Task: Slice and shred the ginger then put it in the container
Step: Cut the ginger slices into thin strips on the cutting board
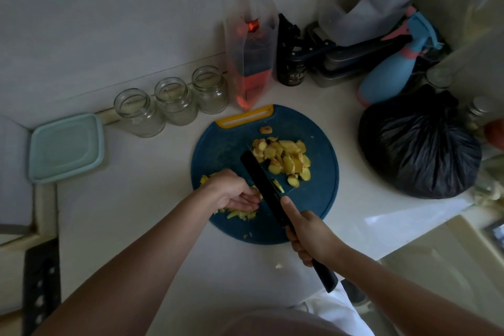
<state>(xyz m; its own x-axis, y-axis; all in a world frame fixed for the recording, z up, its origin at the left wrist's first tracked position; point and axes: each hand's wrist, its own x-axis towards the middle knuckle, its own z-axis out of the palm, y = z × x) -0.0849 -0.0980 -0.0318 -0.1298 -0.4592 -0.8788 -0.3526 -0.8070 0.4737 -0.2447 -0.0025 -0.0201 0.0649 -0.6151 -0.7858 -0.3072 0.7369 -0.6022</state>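
- In from the lower left, a bare forearm held nearly straight, ending in the left hand [234, 194] low over the near-left part of the blue cutting board [313, 199].
- Fingers of that hand bent in a claw, palm side toward the near edge, pinning a small ginger stack [256, 190] right against the flat of the blade.
- Under and just beside the palm, a loose heap of ginger shreds [241, 214] on the board.
- In from the lower right, the right hand [311, 237] wrapped tight round the handle of the black knife [260, 179], thumb stretched forward along the blade's side.
- Blade slanted from near right to far left across the middle of the board, tip beside the ginger slices [285, 158] heaped on the far-right half.
- Well apart to the left on the white counter [163, 240], the teal-lidded container [66, 146], lid on, near three glass jars [174, 101] lined along the wall.
- Right of the board, a black bag [417, 144].
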